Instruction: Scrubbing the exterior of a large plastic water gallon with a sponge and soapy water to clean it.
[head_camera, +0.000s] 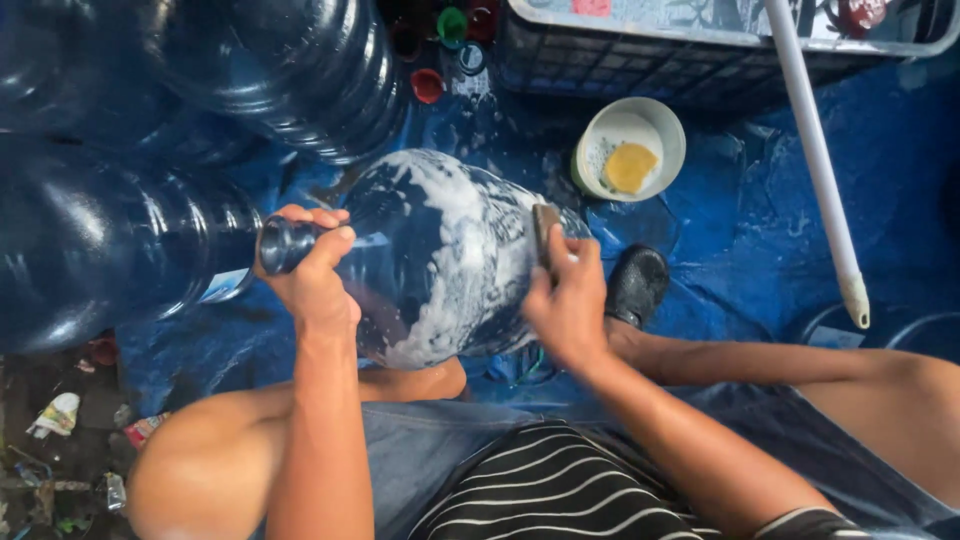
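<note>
I take the soapy water jug (440, 260) as my landmark: a big clear-blue bottle lying on its side across the person's lap, over a blue tarp (760, 250) on the floor, its belly streaked with white foam. To the left of it and beyond it I see more large blue jugs (110, 250), dark and unsoaped, the nearest one just beside its neck. Beyond it on the right runs a dark plastic crate (640, 60), with a white pole (815, 150) slanting down past that crate's right end. Just beyond the soapy jug's base sits a white bowl (632, 148) with foam and a yellow sponge (630, 167) inside. Right of the base, near it, I see a black shoe (637, 283). Beyond the neck lie several small bottle caps (428, 85), red and green. My left hand (310, 270) is wrapped closed around the jug's neck. My right hand (568, 300) is closed on a small dark scrub pad (546, 232), pressed against the foamy side near the base.
</note>
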